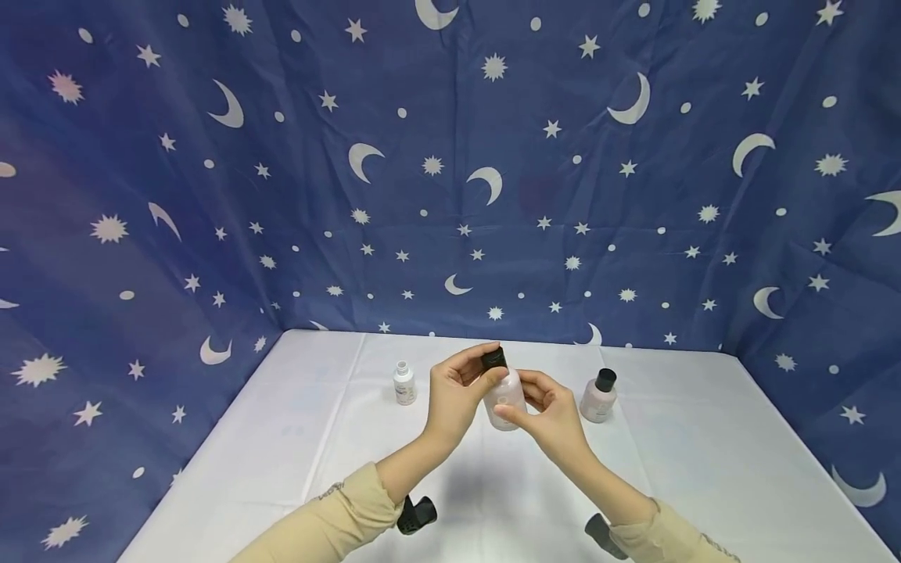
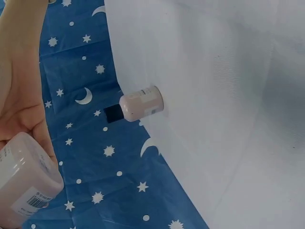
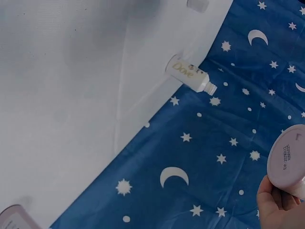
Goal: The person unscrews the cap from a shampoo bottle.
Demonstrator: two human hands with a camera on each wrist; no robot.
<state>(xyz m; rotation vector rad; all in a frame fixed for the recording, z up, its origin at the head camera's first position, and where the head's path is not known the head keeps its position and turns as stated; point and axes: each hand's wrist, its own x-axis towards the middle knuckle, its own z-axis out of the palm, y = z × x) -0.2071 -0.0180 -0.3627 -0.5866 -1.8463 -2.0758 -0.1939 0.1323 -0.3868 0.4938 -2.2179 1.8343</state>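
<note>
Above the middle of the white counter (image 1: pixel 697 446), we saw a pink bottle (image 1: pixel 508 395) held up off the surface by a person's two hands, tilted a little, with its black cap (image 1: pixel 495 358) toward the left. The left hand (image 1: pixel 454 395) had its fingers and thumb bent in a pinch about the cap, at the neck. The right hand (image 1: pixel 556 418) was closed on the body lower down, thumb in front and fingers on the far side. From the left wrist we could make out a barcode on the label (image 2: pixel 32 201); from the right wrist we looked at the bottle's rounded base, which carried small print.

To the right, near the right hand, we found a second pink bottle (image 1: pixel 597 402) standing upright on the counter, its own dark lid (image 1: pixel 606 380) on. To the left of the left hand stood a smaller white bottle (image 1: pixel 404 387) with a bare neck, and from the right wrist we read "Dove" on it. A pale thing (image 3: pixel 198 5) at that view's top edge was cut off, so we could not tell what it was.

Nearer to us lay the beige sleeves (image 1: pixel 331 512), each with a black piece (image 1: pixel 417 516) beside it. Behind the counter and along its sides hung a blue curtain (image 1: pixel 422 199) patterned with white moons, stars and dots.
</note>
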